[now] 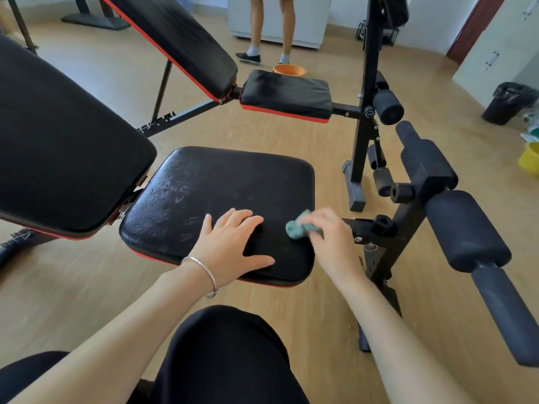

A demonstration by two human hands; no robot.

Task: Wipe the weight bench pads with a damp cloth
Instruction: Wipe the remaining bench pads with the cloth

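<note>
— Knee in black trousers sits lowest and closest. What lies beyond it?
— Biggest is the tilted back pad at left. Next is the square seat pad just beside it, streaked with pale marks.
— And the hands?
— The left hand lies flat on the seat pad, fingers spread, holding nothing. The right hand curls round the crumpled teal cloth, pressed to the seat pad's right edge. A silver bangle circles the left wrist.

1. Seat pads: two.
2. Back pads: two.
3. Hands: two, left hand, right hand.
4. Cloth: one.
5. Bracelet: one.
6. Basins: two.
7. Bin: one.
8. Other person: one.
</note>
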